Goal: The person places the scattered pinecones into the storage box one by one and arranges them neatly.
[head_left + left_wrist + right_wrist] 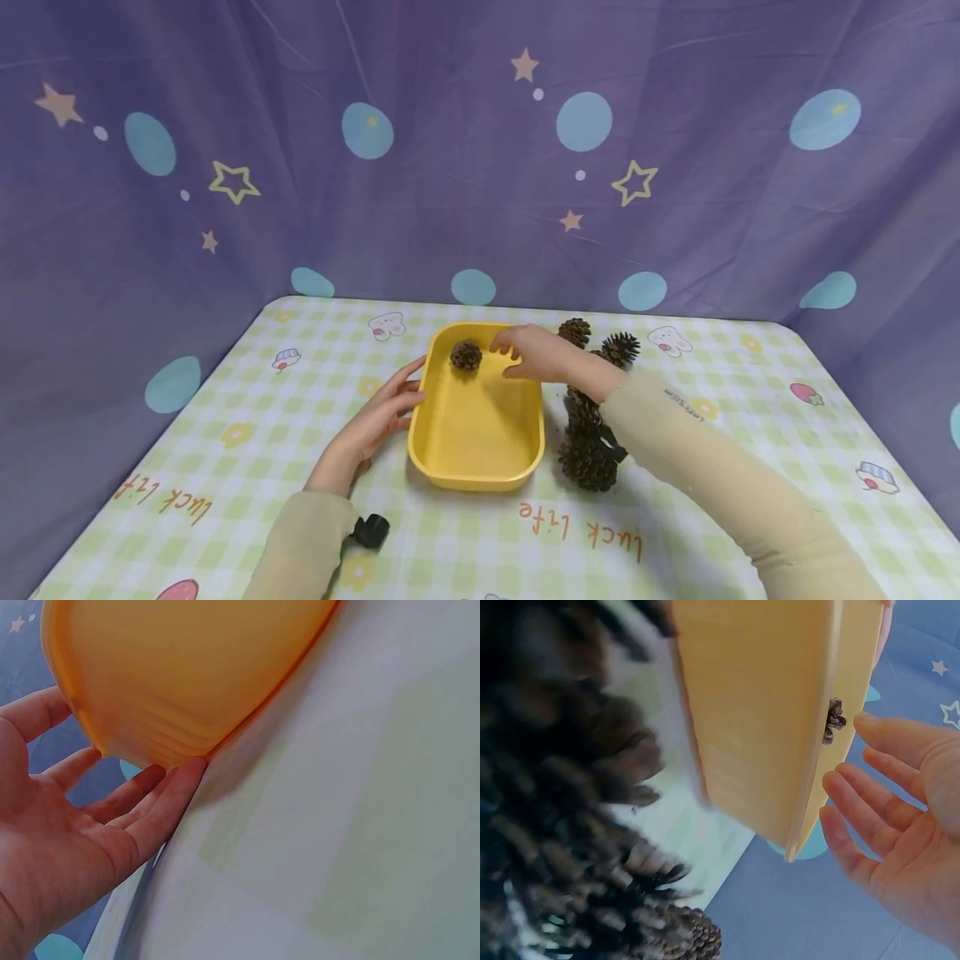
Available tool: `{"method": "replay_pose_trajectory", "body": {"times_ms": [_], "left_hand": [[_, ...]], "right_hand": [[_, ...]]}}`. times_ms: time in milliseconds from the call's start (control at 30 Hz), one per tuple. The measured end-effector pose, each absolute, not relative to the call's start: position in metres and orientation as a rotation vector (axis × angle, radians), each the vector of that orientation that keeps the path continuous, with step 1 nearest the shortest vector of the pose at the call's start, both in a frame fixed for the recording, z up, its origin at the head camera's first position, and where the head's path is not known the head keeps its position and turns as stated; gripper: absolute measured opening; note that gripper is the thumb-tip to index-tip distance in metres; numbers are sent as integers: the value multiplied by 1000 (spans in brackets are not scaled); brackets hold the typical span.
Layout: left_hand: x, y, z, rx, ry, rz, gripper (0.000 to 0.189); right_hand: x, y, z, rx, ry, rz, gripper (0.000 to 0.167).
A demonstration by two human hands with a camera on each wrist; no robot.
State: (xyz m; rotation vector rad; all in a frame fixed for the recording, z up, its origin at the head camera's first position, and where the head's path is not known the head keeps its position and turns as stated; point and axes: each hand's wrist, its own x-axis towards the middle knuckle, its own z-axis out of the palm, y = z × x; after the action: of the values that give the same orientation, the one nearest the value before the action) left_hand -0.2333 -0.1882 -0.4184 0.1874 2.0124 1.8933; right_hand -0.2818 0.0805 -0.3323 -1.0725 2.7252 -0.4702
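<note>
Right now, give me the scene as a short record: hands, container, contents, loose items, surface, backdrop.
left: left hand touches the left side of the yellow tray
right: right hand over the tray's right side, holding nothing
contents: one pine cone, toward the far left
loose: more pine cones right of the tray, partly hidden by the right arm; count unclear
surface: green-and-white checked tablecloth
backdrop: purple curtain, stars and blue ovals

Pinecones (585, 840) (some blurred) beside tub (750, 697).
</note>
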Motion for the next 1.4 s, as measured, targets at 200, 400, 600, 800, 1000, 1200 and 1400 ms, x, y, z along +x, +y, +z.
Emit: {"method": "replay_pose_trajectory", "body": {"times_ms": [200, 400, 600, 800, 1000, 1200, 1400], "left_hand": [[-232, -187, -417, 172, 2016, 1896, 60], [-231, -188, -416, 171, 2010, 1897, 60], [-231, -187, -418, 181, 2012, 1894, 59], [-231, -187, -417, 179, 2010, 1897, 59], [-232, -189, -418, 180, 2005, 1897, 61], [-232, -189, -418, 195, 2000, 1902, 61], [-232, -188, -418, 195, 2003, 1900, 61]], "right_hand": [[-274, 100, -331, -1048, 2762, -470, 36], [-269, 120, -333, -1083, 2782, -488, 34], [-268, 140, -337, -1074, 2796, -520, 35], [-262, 159, -336, -1032, 2825, -540, 35], [-259, 176, -342, -1017, 2840, -571, 33], [-257, 192, -346, -993, 2856, -587, 35], [-253, 209, -351, -911, 2880, -606, 43]]}}
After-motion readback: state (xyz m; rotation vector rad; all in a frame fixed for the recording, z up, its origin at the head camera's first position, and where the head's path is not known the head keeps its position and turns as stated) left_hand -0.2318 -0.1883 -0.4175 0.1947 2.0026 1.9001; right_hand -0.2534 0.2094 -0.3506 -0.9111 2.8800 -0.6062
